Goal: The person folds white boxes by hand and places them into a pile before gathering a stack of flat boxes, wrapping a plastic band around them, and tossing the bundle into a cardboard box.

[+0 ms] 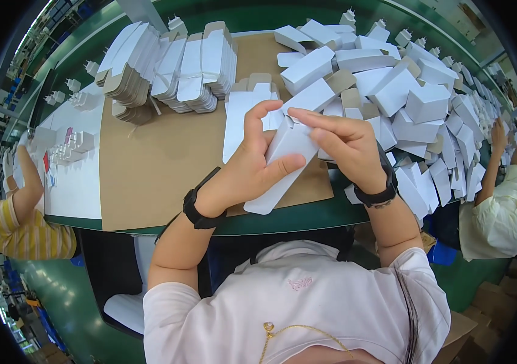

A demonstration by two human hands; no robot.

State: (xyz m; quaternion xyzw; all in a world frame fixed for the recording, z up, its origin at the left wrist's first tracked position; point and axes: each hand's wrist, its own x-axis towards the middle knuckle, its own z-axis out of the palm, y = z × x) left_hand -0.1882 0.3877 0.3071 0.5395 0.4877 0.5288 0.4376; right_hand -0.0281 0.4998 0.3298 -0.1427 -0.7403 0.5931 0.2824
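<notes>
A white folding carton (pixel 290 144) is held tilted above the front of the table, its lower flap (pixel 262 203) hanging out toward me. My left hand (pixel 252 159) grips it round the side, thumb across its face and index finger raised beside its upper end. At that upper end, my right hand (pixel 344 141) has its fingertips pressed on the closing flaps; the fingers are bent together there. Just behind the carton, flat unfolded cartons (pixel 241 124) lie on a brown cardboard sheet (pixel 149 176). Both wrists carry black bands.
Stacks of flat cartons (pixel 207 64) stand at the back left. A large heap of folded white boxes (pixel 392 91) fills the right side. White plug adapters (pixel 76 145) sit at the left. Co-workers work at the left (pixel 27 224) and right (pixel 501 212).
</notes>
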